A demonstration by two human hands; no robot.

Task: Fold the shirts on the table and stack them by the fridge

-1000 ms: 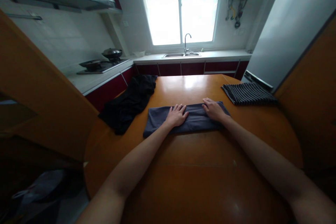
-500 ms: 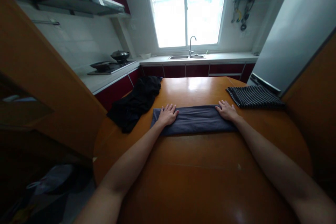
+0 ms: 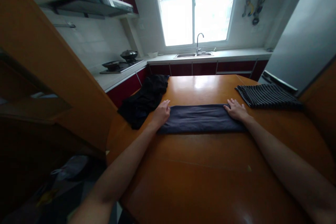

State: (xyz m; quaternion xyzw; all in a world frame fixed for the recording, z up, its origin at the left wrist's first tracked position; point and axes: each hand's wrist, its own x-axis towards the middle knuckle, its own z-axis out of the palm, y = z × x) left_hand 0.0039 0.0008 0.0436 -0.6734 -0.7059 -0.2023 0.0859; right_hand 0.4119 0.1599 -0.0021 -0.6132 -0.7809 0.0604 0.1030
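Left hand (image 3: 161,112): ended up right out at the left end of the grey-blue folded cloth (image 3: 202,119). Half a second earlier it was spread flat on top, a bit further in. Now it was turned more edge-on with the fingers closer together. Couldn't tell if it had any fabric pinched.
Right hand (image 3: 237,110): palm down on the other end, fingers spread wide, no grip that I could see. Barely budged in that half second, though a second back it sat further in.
Grey-blue strip: lay long and flat between the hands, its ends at or under them. The middle was uncovered, with shallow lengthwise creases. That outward sweep read to me as smoothing, and it had pretty much run the full length.
Black garment (image 3: 145,98): loosely bunched, just outside and beyond the left hand.
Striped cloth (image 3: 270,96): folded flat, outside and a little beyond the right hand, not touching it.
Worktop (image 3: 199,171): orange-brown, shiny, carrying all three fabrics.
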